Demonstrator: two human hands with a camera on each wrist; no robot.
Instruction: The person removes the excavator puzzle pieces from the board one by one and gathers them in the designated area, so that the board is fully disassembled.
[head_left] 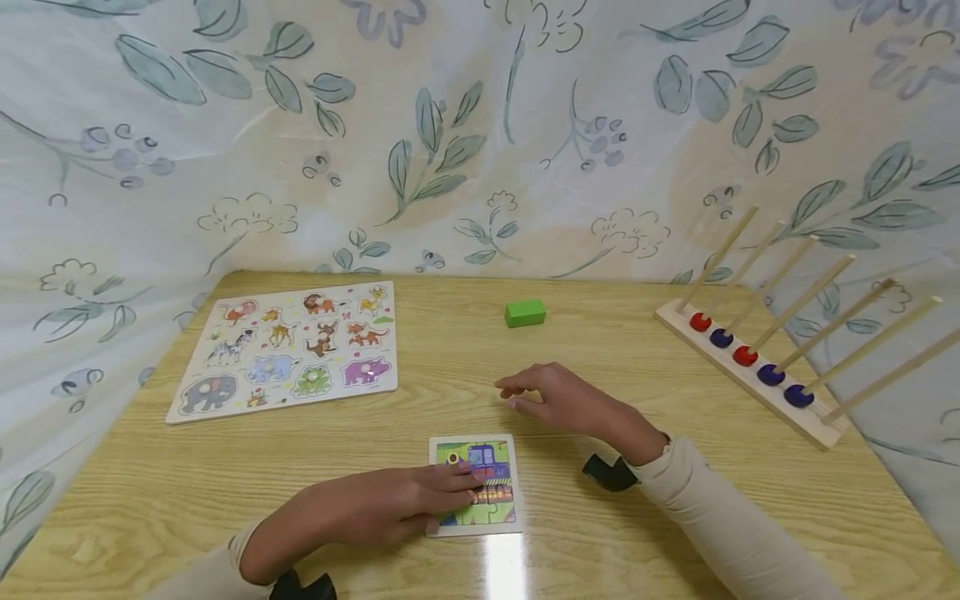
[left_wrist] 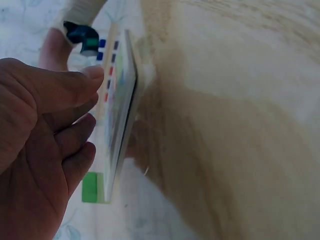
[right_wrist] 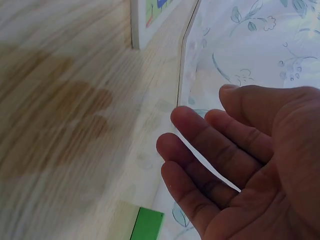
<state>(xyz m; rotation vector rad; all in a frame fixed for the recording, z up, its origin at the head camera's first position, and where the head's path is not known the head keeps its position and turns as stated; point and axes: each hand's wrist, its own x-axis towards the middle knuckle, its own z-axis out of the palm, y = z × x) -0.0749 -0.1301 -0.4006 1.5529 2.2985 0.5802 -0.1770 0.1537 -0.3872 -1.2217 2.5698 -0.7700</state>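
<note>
A small square jigsaw puzzle (head_left: 495, 510) in a white frame lies flat near the front of the table, with a blue vehicle on green pictured on it. Over its left half lies my left hand (head_left: 390, 502), fingers stretched out; whether the fingertips press on it I cannot tell. In the left wrist view the fingers (left_wrist: 75, 137) are loosely bent beside the puzzle's face. My right hand (head_left: 558, 400) hovers above the table right of the puzzle, relaxed and holding nothing. Beyond it sits a green block (head_left: 526, 313), also partly visible in the right wrist view.
An animal peg puzzle board (head_left: 288, 350) lies at the back left, its pieces in place. At the right, a wooden rack (head_left: 750, 375) of tall upright dowels carries several red and blue rings. Floral cloth (head_left: 480, 167) hangs behind the table (head_left: 360, 446).
</note>
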